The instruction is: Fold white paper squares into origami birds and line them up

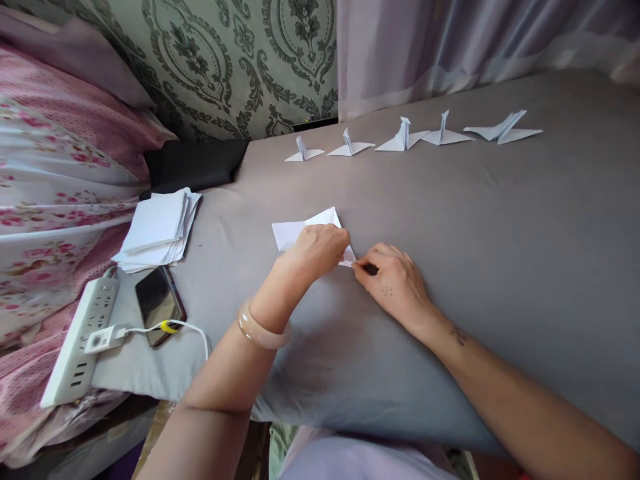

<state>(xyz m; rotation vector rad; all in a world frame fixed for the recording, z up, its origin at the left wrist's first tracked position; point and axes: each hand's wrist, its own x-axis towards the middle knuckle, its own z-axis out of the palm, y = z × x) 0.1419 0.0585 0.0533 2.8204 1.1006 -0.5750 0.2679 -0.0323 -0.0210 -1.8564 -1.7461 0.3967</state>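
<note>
A partly folded sheet of white paper (289,235) lies on the grey cloth surface in front of me. My left hand (320,250) is over it with the fingers curled down, pressing on the paper and hiding its middle. At the paper's lower right corner, the thumb and forefinger of my right hand (393,277) pinch the tip. One corner of the sheet points up beyond my left knuckles, and another part sticks out to the left. A pale bangle circles my left wrist.
Several folded paper cranes (403,137) stand in a row at the back. To the left are a stack of white paper squares (155,223), a black folded cloth or pouch (195,163), a phone (159,303) and a power strip (83,343) with a white cable.
</note>
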